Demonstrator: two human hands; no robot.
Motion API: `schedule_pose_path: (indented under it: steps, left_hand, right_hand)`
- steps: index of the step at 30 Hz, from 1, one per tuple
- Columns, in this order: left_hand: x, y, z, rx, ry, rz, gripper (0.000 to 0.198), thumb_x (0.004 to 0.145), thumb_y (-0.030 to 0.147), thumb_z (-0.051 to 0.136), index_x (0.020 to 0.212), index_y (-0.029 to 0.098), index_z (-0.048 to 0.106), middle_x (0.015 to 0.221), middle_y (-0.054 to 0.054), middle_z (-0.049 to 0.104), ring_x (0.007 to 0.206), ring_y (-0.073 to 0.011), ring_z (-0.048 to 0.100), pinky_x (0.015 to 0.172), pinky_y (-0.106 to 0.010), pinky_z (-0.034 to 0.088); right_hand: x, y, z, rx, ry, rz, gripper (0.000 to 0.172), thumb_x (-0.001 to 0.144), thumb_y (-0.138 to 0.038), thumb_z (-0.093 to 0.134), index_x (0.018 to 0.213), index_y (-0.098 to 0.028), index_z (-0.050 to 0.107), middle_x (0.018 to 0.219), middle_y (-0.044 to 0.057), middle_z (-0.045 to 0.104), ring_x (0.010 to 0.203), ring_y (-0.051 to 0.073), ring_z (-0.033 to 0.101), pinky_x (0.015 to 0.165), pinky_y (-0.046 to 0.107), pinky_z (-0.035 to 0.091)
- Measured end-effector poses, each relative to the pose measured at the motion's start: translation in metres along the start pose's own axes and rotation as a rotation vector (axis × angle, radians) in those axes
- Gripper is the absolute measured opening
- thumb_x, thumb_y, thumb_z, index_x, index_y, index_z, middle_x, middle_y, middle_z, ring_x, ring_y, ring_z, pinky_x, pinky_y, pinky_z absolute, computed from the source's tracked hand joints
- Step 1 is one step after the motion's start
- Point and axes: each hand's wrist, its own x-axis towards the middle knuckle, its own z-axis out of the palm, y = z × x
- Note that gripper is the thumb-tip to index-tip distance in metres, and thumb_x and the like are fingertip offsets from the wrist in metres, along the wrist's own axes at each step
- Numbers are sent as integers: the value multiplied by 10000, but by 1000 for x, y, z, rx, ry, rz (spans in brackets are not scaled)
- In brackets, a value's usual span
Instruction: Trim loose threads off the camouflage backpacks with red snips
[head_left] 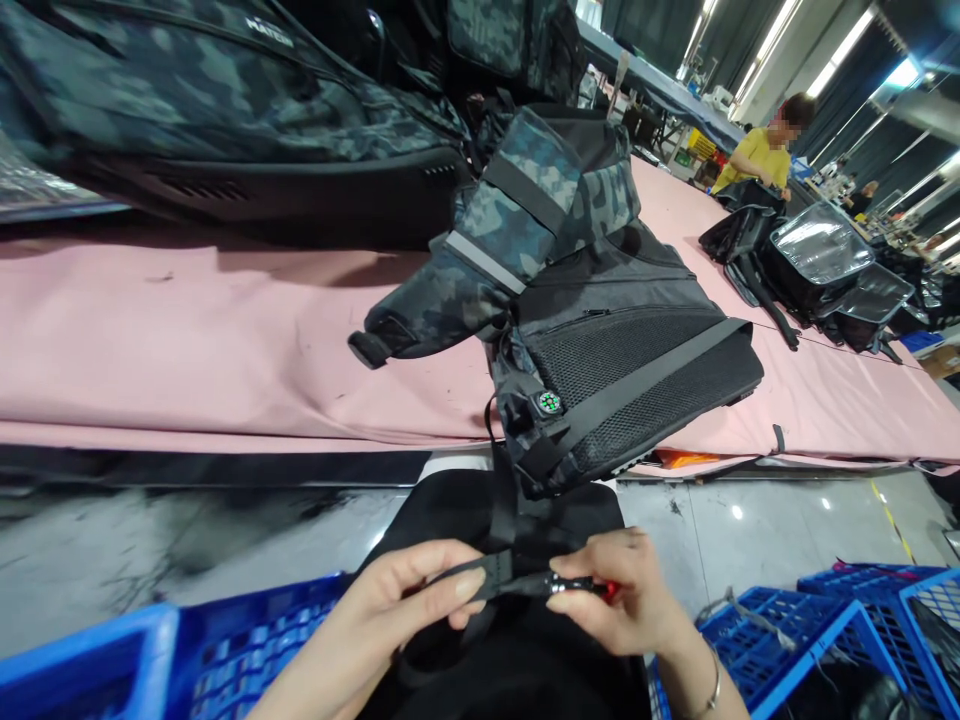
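Over my lap, my left hand (442,590) is closed on a black webbing strap (495,577), pinching it between thumb and fingers. To its right, my right hand (616,592) grips a small black and red object (574,584) with a shiny metal end, which points at the strap. I cannot make out its exact kind. The strap hangs down from a black and camouflage backpack (637,380) lying on the table edge. The bag has a mesh back panel, and a small compass (550,402) sits on one of its straps.
A pink-covered table (225,340) runs across in front of me. A large camouflage bag (247,130) stands at the back left; silver-lined bags (821,245) lie at the right. Blue crates (787,640) flank me. A person (761,150) in yellow works further off.
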Motion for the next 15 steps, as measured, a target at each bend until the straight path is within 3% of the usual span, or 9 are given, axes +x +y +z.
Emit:
schedule_pose_path:
  steps: [4,8,11,13,15]
  left_hand:
    - [4,0,-1,72,-49,33,326,658,492,726,578,189,639,529,16,524,493,-106,396,442,-202,310]
    - [16,-8,-4,220,-40,143,394,704,575,667,595,196,666,563,-13,593,586,-159,527,582,-246,465]
    - [26,-12,-6,332,31,276,414,729,622,632,820,233,741,828,-50,728,818,-235,648,796,-305,528]
    - [32,-8,-7,356,102,364,462,735,612,646,1030,263,716,1069,-56,725,992,-256,647,928,-321,498]
    - [37,4,-5,315,150,411,506,737,596,663,1123,268,669,1165,-58,695,1057,-253,633,976,-323,477]
  right_hand:
    - [-1,0,-1,39,-21,88,195,839,-377,678,903,-193,678,619,-19,633,456,78,483,463,198,368]
    - [-3,1,-2,90,-36,73,140,834,-336,678,877,-202,682,601,-30,618,468,77,496,480,195,370]
    - [-7,4,-4,208,81,145,232,802,-430,707,832,-204,666,578,-41,578,433,69,434,426,190,324]
    - [-10,6,-6,298,176,248,315,772,-508,717,817,-205,643,569,-47,539,435,75,401,402,187,303]
    - [-13,10,-7,374,263,309,347,749,-535,728,812,-209,626,573,-48,518,455,84,403,411,187,316]
